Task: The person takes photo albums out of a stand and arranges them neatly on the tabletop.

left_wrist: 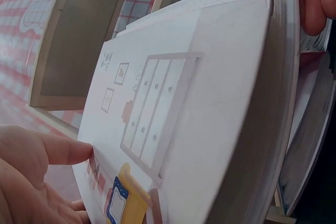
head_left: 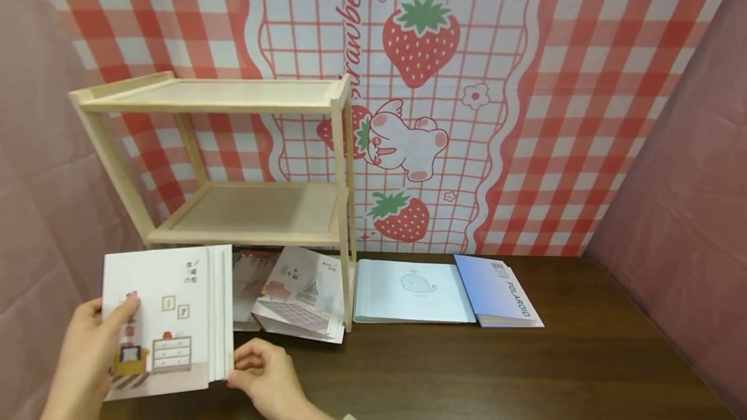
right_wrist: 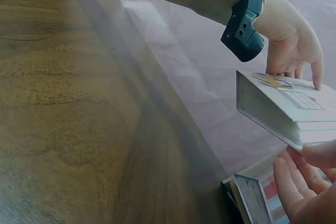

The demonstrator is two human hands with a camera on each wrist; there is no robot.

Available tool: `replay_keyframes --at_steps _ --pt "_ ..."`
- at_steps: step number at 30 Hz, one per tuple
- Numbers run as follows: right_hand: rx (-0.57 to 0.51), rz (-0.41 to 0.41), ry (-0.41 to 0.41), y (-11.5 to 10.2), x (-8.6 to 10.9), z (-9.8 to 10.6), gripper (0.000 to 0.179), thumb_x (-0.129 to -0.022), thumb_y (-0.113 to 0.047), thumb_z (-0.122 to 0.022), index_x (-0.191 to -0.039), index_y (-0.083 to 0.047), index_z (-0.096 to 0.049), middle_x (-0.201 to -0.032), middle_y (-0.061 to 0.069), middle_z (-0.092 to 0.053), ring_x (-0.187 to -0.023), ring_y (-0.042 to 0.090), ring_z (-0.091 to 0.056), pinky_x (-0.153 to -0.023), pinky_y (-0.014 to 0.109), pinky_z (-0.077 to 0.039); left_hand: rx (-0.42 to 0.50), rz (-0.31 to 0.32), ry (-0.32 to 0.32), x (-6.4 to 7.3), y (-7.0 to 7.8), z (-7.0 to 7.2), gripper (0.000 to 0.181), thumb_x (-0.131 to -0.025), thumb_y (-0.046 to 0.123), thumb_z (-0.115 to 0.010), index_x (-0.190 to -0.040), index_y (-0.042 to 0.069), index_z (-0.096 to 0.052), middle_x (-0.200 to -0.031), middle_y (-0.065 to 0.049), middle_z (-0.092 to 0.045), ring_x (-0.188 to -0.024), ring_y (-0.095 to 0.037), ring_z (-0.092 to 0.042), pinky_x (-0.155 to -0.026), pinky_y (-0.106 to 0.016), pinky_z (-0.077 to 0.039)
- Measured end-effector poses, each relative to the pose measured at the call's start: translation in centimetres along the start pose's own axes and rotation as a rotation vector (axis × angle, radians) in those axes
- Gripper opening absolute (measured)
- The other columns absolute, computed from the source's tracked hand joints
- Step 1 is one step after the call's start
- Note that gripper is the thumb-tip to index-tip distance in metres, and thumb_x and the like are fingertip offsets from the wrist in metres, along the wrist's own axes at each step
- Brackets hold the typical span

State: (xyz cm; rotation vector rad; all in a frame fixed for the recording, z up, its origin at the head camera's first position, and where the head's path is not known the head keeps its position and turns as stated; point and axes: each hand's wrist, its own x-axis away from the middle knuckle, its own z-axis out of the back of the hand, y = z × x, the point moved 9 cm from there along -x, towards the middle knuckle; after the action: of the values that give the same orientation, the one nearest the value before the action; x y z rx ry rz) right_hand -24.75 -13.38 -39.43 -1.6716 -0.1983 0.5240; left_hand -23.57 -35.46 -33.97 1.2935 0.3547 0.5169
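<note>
A white photo album (head_left: 157,316) with a drawn dresser and yellow armchair on its cover is held up at the left, in front of the wooden shelf. My left hand (head_left: 87,349) grips its left side, thumb on the front cover and the other fingers behind. At the lower right corner, my right hand (head_left: 268,371) pinches the edge with thumb and fingertips. In the right wrist view the album (right_wrist: 278,100) tilts, its cover slightly parted from the pages. The left wrist view shows the left thumb (left_wrist: 68,150) pressed on the cover.
The two-tier wooden shelf (head_left: 245,236) stands at the left. Beneath it lean another illustrated album (head_left: 303,290) and a dark-covered one (head_left: 249,284). Right of the shelf lie a pale blue whale album (head_left: 408,290) and a blue POLAROID album (head_left: 490,290) on the brown table (head_left: 467,368).
</note>
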Motion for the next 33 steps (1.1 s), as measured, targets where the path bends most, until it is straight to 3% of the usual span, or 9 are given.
replay_keyframes --at_steps 4,11,20,26,33 --pt "-0.049 -0.014 -0.016 0.6 0.2 -0.4 0.016 -0.071 0.01 -0.058 -0.086 0.007 -0.055 -0.076 0.019 -0.062 -0.062 0.006 -0.059 -0.057 0.018 -0.048 -0.015 0.017 -0.037 0.1 -0.3 -0.2 0.074 -0.083 0.041 -0.046 -0.128 -0.006 -0.011 -0.068 0.005 -0.049 -0.052 -0.014 -0.053 -0.044 -0.037 -0.046" --pt "-0.105 -0.035 -0.049 1.4 0.7 -0.8 0.026 -0.071 0.01 -0.057 -0.096 0.005 -0.054 -0.077 0.022 -0.061 -0.062 0.007 -0.058 -0.057 0.018 -0.047 -0.108 0.032 -0.041 -0.1 -1.1 -0.3 0.072 -0.085 0.043 -0.041 -0.127 -0.009 -0.014 -0.073 -0.006 -0.046 -0.051 -0.014 -0.051 -0.045 -0.035 -0.046" --pt "-0.178 -0.094 0.009 2.7 1.4 -1.1 0.019 -0.073 0.006 -0.052 -0.092 0.007 -0.057 -0.076 0.013 -0.063 -0.062 0.005 -0.056 -0.058 0.02 -0.048 -0.176 0.048 -0.047 -1.2 -2.5 -0.5 0.073 -0.086 0.041 -0.038 -0.126 -0.013 -0.011 -0.082 -0.016 -0.042 -0.055 -0.013 -0.049 -0.047 -0.032 -0.047" --pt "-0.224 -0.121 -0.003 4.2 1.9 -1.4 0.021 -0.075 0.0 -0.054 -0.092 0.011 -0.059 -0.079 0.012 -0.063 -0.064 0.006 -0.058 -0.058 0.019 -0.048 -0.153 0.042 -0.145 -0.9 -3.0 -0.9 0.069 -0.087 0.038 -0.038 -0.122 -0.015 -0.012 -0.075 -0.011 -0.044 -0.052 -0.017 -0.053 -0.047 -0.036 -0.048" --pt "-0.295 -0.219 -0.036 5.2 3.4 -1.8 0.029 -0.076 -0.009 -0.056 -0.105 -0.011 -0.056 -0.083 0.004 -0.06 -0.072 0.011 -0.056 -0.061 0.021 -0.046 -0.142 0.05 -0.208 -1.1 -4.2 -1.0 0.07 -0.085 0.044 -0.04 -0.119 -0.011 -0.014 -0.075 -0.01 -0.045 -0.054 -0.019 -0.055 -0.049 -0.038 -0.048"
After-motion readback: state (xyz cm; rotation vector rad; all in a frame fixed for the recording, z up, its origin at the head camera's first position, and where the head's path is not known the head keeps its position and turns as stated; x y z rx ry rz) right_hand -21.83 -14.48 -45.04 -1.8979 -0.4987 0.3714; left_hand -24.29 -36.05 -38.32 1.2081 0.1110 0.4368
